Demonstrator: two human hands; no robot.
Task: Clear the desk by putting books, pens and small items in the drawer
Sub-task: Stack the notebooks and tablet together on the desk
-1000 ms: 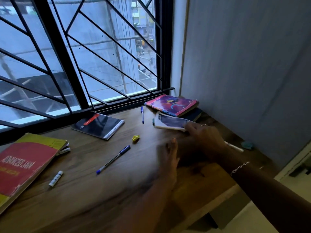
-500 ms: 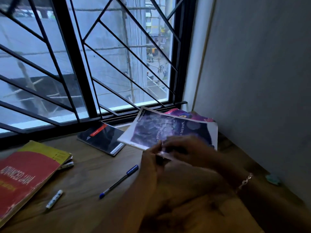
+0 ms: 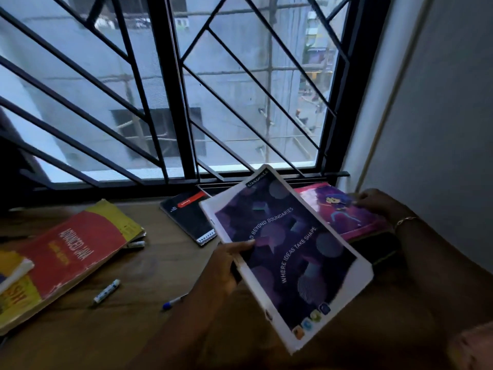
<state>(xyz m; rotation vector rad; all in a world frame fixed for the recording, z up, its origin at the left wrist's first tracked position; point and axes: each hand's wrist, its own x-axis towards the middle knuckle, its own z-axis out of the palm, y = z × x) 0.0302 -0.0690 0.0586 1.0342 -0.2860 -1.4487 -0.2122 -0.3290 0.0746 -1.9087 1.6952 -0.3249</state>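
While the left hand (image 3: 226,265) clamps the near-left edge of a purple notebook (image 3: 288,257) with a white border, the book hangs tilted above the wooden bench (image 3: 160,263), clear of its surface. The right hand (image 3: 376,204) lies on the far corner of a pink cartoon-cover notebook (image 3: 341,209), which sits on a darker book by the wall. Its fingers are bent over the cover, but whether they pinch it cannot be told.

On the bench remain a red and yellow Java textbook (image 3: 74,249), a black spiral notepad (image 3: 186,217), a blue pen (image 3: 173,301) and a small white marker (image 3: 106,291). The step in hand looks like gathering books. Next, the pink one likely needs lifting and stacking with the purple one. The drawer is out of view.
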